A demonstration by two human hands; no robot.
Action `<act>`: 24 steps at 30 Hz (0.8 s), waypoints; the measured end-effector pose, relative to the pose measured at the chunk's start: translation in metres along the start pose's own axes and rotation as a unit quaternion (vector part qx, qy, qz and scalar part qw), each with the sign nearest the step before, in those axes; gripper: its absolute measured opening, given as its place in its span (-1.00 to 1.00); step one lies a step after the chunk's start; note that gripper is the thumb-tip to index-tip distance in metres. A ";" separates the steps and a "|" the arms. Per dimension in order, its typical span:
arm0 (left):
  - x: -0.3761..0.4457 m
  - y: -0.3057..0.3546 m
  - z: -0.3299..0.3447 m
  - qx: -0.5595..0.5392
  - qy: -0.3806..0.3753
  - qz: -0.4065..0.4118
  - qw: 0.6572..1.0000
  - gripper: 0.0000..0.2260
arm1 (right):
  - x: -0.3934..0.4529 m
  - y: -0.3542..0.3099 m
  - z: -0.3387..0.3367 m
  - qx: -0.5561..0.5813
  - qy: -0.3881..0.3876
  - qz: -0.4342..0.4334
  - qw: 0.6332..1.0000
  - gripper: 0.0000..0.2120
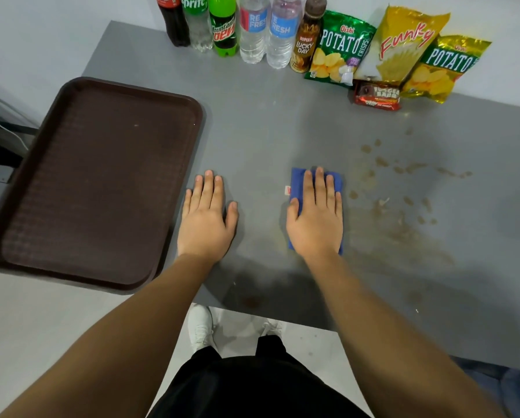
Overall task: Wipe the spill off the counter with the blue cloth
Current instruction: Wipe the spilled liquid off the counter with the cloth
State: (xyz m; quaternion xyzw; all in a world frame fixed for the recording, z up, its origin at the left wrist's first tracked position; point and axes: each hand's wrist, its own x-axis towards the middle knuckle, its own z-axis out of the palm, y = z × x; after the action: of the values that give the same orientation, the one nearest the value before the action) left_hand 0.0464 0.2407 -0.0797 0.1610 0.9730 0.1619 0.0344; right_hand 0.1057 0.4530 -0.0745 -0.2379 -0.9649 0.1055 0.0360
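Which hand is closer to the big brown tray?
The left. The left hand lies flat on the counter right beside the brown tray. The right hand is farther over, pressing on the blue cloth.

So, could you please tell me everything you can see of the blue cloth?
The cloth is a small blue pad, apparently folded, soft-looking fabric. It lies flat on the grey counter, mostly covered by the right hand, which presses palm-down on it with fingers spread. A white tag with red print pokes out at its left edge. The brownish spill begins just to its right.
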 end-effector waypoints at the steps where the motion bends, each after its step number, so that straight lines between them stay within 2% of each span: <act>1: 0.000 0.000 0.000 0.001 0.000 0.000 1.000 -0.40 | -0.015 0.001 0.000 -0.002 0.001 0.001 1.000 -0.37; 6: 0.001 -0.001 0.000 0.002 0.001 -0.003 1.000 -0.40 | -0.091 -0.016 0.008 0.000 0.016 -0.027 1.000 -0.38; 9: 0.001 -0.001 0.000 0.002 -0.003 -0.003 1.000 -0.41 | -0.106 -0.038 0.014 -0.004 0.014 -0.067 0.998 -0.43; 16: 0.000 0.000 0.002 -0.015 0.009 -0.005 1.000 -0.42 | -0.032 -0.063 0.012 0.012 -0.029 -0.104 0.994 -0.41; 24: 0.000 -0.001 0.000 -0.009 0.005 0.000 1.000 -0.42 | 0.011 -0.024 0.000 0.003 -0.033 -0.045 0.998 -0.37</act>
State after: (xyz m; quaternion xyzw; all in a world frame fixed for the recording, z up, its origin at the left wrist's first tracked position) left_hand 0.0465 0.2396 -0.0804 0.1600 0.9716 0.1719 0.0308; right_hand 0.0856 0.4375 -0.0690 -0.1907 -0.9749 0.1144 0.0099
